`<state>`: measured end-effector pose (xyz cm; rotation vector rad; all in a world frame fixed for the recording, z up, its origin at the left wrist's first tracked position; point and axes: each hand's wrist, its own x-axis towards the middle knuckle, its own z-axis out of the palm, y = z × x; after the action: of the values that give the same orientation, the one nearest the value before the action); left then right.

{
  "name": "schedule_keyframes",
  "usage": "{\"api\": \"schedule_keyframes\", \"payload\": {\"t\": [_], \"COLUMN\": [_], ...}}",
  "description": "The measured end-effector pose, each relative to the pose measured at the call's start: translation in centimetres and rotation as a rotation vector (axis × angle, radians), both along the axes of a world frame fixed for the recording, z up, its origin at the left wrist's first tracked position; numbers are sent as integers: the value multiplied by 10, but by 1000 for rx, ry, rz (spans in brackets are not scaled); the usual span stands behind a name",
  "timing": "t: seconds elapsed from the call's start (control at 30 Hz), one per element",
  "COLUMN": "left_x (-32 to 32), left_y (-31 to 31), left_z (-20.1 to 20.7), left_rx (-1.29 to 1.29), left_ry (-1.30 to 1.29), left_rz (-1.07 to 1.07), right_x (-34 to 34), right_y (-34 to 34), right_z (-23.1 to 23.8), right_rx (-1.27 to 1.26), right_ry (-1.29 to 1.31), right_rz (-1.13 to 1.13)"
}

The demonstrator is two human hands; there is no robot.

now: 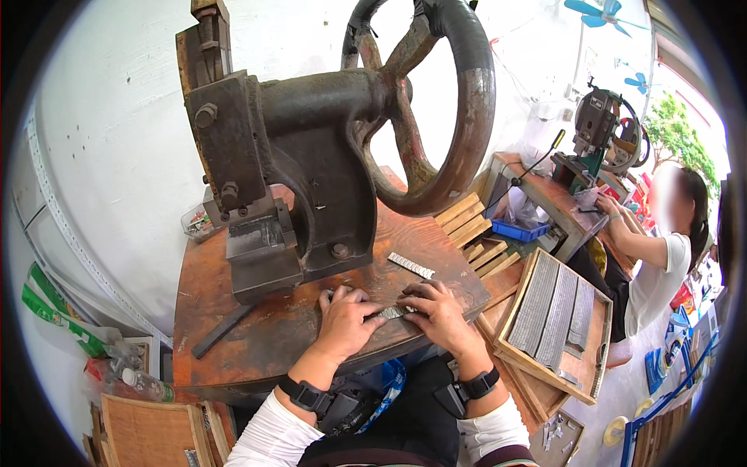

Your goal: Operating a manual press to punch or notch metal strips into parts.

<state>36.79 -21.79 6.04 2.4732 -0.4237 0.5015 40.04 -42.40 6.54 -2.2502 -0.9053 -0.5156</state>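
Left hand and right hand pinch a silvery strip at the table, before the press; a second strip lies nearby.

A white wall stands behind the wooden worktop. A second worktop, also wooden, stands farther right. Two blue fans are positioned at upper right. Daylight enters through an opening at far right; a green tree stands outside.

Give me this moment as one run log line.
left hand: holding metal strip; right hand: holding its other end; surface: wooden table; ahead: hand press, second strip; left: dark bar
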Motion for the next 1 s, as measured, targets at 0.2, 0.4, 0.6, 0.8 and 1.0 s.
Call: {"api": "schedule_keyframes", "payload": {"t": [0.2, 0.4, 0.6, 0.8, 1.0], "left_x": [1, 1, 1, 4, 2], "left_y": [4, 0, 4, 2, 1], "left_z": [-2, -1, -2, -3, -2], "left_rx": [-18, 2, -29, -68, -94], "left_ry": [24, 13, 47, 89, 80], "left_rz": [-6, 6, 18, 24, 24], "right_x": [7, 9, 5, 5, 4], "right_y": [-4, -6, -3, 0, -1], "right_z": [-2, -4, 3, 3, 1], "right_rx": [-72, -117, 35, -24, 5], "right_ry": [67, 144, 224, 212, 218], "right_rz": [27, -7, -18, -25, -14]}}
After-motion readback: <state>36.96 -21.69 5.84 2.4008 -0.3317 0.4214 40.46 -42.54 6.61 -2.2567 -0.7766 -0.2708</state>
